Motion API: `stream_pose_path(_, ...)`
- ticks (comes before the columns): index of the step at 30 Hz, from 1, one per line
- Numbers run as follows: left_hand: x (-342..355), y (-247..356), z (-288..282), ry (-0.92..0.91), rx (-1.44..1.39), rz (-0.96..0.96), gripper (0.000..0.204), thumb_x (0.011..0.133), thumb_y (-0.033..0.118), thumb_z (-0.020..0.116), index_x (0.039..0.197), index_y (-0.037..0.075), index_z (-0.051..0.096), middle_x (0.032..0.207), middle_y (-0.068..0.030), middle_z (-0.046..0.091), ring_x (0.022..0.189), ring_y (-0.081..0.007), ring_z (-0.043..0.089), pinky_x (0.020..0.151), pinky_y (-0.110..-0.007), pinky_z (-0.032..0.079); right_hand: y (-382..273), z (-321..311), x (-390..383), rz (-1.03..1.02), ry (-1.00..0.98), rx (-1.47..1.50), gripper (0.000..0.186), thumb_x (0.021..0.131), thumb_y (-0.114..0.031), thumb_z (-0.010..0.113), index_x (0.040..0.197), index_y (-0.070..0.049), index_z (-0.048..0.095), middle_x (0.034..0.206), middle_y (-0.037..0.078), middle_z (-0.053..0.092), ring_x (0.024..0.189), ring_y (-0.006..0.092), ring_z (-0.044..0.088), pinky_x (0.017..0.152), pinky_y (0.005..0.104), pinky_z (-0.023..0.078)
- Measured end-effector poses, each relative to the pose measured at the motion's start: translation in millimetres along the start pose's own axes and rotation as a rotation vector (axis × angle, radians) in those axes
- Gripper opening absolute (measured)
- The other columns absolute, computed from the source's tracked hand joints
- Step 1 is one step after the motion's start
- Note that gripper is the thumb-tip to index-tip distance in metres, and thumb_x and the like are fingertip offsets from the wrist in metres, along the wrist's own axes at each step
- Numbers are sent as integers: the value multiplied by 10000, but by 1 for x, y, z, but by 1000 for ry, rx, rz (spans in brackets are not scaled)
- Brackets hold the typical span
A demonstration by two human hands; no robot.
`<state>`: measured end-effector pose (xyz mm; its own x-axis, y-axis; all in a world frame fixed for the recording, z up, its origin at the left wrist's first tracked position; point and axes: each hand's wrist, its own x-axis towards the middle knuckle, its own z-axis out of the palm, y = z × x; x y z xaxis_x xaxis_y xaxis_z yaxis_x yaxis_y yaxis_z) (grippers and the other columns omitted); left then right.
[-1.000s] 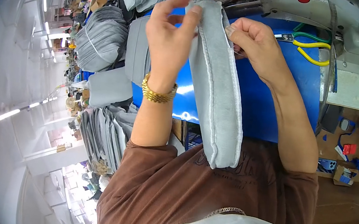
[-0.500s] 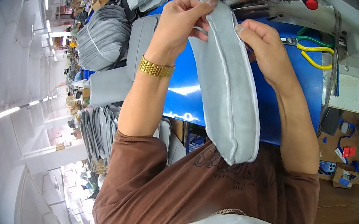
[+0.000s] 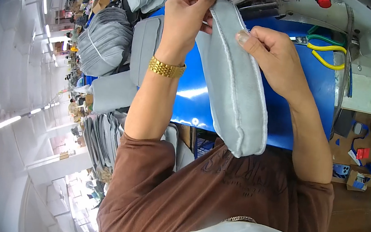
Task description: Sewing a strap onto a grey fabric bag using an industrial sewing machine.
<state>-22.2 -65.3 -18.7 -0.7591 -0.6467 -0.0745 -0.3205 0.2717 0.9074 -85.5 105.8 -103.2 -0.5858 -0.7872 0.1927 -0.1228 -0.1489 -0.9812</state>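
A long grey sewn fabric piece (image 3: 234, 75) with pale stitched seams hangs from beneath the sewing machine (image 3: 302, 11) down toward my chest. At its far end my left hand (image 3: 188, 18) pinches the left edge, close to the machine's needle area; the needle itself is hidden. Lower down on the opposite edge, my right hand (image 3: 271, 54) grips the cloth, the thumb lying on top and the fingers partly underneath. A gold watch band (image 3: 167, 68) circles my left wrist.
Beneath the cloth is a blue work surface (image 3: 187, 104). Yellow-and-green-handled cutters (image 3: 326, 55) lie to the right. Leftward stand a tied bundle of grey fabric pieces (image 3: 102, 43) and a row of stacked pieces (image 3: 101, 137). A small open box (image 3: 358, 180) sits at far right.
The fabric piece has shifted a little away from me toward the machine. My left hand moved forward with it, and the right thumb now lies further over the cloth.
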Motion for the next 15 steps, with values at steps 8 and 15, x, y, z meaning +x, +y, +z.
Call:
stream_pose_path(8,10,-7,13,105,-57,121,162,880,118,667,810,-27,647,622,-50,605,467,-112,561,427,-242,488,7,-10,5,-87,78,70,360,952,-310,621,747,-15,628,608,16,552,571,69,495,529,266,394)
stream_pose_path(15,14,-16,15,153,-124,120,161,882,112,673,793,-13,625,627,-50,610,466,-109,554,417,-244,454,-24,-81,-13,-6,259,116,289,939,-312,654,811,-54,687,669,-7,629,626,50,582,602,206,466)
